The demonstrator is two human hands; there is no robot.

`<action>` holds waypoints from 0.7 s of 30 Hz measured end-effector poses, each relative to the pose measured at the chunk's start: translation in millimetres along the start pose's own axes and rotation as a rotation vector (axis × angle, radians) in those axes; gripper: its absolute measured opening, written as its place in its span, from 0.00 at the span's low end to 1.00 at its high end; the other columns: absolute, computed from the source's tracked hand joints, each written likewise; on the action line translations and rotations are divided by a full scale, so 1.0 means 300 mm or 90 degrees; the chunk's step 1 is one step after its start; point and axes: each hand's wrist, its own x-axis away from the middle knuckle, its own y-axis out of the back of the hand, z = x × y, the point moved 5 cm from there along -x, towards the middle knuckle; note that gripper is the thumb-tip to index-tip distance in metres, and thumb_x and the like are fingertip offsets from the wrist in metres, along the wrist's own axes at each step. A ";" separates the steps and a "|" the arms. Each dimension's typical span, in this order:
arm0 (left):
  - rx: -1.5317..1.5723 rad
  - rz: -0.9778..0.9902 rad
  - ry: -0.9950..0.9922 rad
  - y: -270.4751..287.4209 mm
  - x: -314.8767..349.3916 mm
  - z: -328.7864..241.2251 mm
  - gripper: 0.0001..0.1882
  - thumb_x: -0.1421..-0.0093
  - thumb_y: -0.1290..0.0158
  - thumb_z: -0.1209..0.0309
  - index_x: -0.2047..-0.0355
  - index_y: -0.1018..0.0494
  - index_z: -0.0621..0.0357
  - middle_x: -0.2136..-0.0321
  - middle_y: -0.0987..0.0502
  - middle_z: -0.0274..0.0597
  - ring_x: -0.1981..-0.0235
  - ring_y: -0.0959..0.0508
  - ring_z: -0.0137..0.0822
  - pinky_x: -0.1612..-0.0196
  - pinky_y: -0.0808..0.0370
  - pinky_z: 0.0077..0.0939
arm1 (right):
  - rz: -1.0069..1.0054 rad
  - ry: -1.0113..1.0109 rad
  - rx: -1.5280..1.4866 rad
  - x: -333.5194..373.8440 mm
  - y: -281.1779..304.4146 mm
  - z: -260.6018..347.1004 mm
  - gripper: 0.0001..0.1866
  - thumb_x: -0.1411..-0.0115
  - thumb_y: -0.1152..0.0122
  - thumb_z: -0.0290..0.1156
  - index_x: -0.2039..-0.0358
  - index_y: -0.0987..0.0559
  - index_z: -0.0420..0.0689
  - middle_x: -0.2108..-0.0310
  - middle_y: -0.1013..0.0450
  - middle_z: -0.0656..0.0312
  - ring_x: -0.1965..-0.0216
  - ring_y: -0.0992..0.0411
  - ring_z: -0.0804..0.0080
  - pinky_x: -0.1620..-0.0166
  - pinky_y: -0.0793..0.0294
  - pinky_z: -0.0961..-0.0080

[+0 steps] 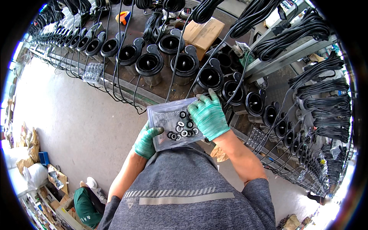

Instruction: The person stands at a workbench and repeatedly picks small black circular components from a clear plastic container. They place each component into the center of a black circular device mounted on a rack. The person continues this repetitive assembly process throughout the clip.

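Note:
My left hand (145, 141), in a green knitted glove, grips the left side of a clear plastic tray (163, 143), its thumb over the rim. Several small black and pale rings (180, 124) lie in the tray, mostly toward its right and near side. Over the tray's far right corner lies my right hand (209, 117), gloved alike, with its fingers stretched out and slightly apart. Its fingertips are close to a black round housing (210, 78) with a metal shaft in its middle. The palm and whatever is under it are hidden.
Rows of similar housings (149, 64) with black cables line the bench (161, 92). Coiled cables (293, 34) hang above and to the right. A cardboard box (203, 32) and a clear blister tray (92, 73) rest on the bench. Behind at lower left is a person in green (87, 207).

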 end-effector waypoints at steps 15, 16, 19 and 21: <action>0.010 -0.036 -0.019 0.051 0.048 -0.054 0.39 0.45 0.36 0.73 0.33 0.35 0.62 0.42 0.22 0.53 0.43 0.20 0.50 0.41 0.19 0.47 | -0.031 -0.590 -0.581 -0.047 -0.194 -0.538 0.06 0.36 0.30 0.27 0.61 0.18 0.41 0.71 0.19 0.62 0.71 0.25 0.78 0.65 0.24 0.75; 0.016 -0.038 -0.024 0.051 0.054 -0.060 0.39 0.45 0.36 0.73 0.33 0.34 0.62 0.42 0.22 0.53 0.44 0.20 0.50 0.41 0.19 0.47 | -0.015 -0.582 -0.573 -0.063 -0.213 -0.549 0.05 0.35 0.32 0.25 0.60 0.18 0.41 0.73 0.20 0.64 0.74 0.25 0.79 0.68 0.25 0.77; 0.030 -0.041 -0.044 0.055 0.067 -0.081 0.38 0.45 0.36 0.73 0.33 0.34 0.63 0.42 0.22 0.53 0.44 0.19 0.49 0.41 0.19 0.47 | 0.036 -0.628 -0.583 -0.079 -0.279 -0.563 0.06 0.34 0.32 0.26 0.57 0.17 0.42 0.71 0.19 0.65 0.74 0.23 0.80 0.70 0.23 0.78; 0.040 -0.056 -0.046 0.073 0.069 -0.088 0.38 0.44 0.37 0.74 0.33 0.34 0.62 0.42 0.22 0.53 0.44 0.19 0.49 0.41 0.19 0.47 | 0.033 -0.613 -0.539 -0.090 -0.290 -0.571 0.06 0.34 0.33 0.25 0.57 0.16 0.42 0.71 0.19 0.64 0.74 0.23 0.79 0.70 0.23 0.77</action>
